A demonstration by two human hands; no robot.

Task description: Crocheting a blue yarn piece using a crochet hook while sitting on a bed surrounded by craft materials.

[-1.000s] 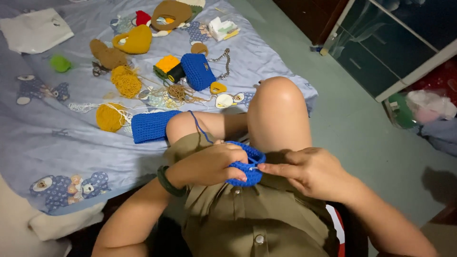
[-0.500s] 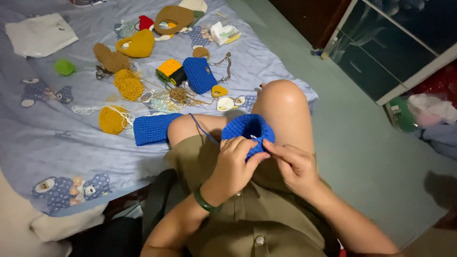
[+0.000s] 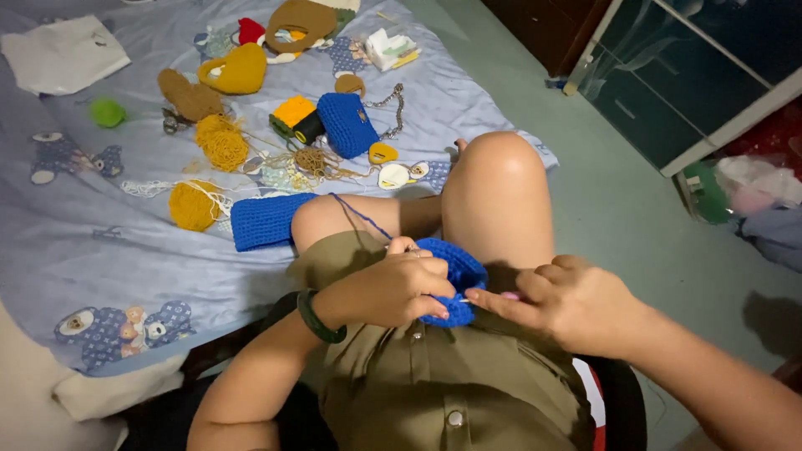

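Hands both pinch the blue crochet piece (image 3: 451, 280): left hand (image 3: 393, 288), right hand (image 3: 568, 301), grip closed.

A pale blue bedsheet (image 3: 100, 242) with cartoon bear prints holds scattered craft items: 2 mustard yarn bundles (image 3: 221, 140), a flat blue knitted rectangle (image 3: 266, 220), a small blue crocheted purse (image 3: 347, 124), a yellow crocheted bag (image 3: 236, 70), a green pompom (image 3: 107, 112) and a white cloth (image 3: 63, 54).

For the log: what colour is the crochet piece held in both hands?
Bright blue crochet piece, seen in the head view.
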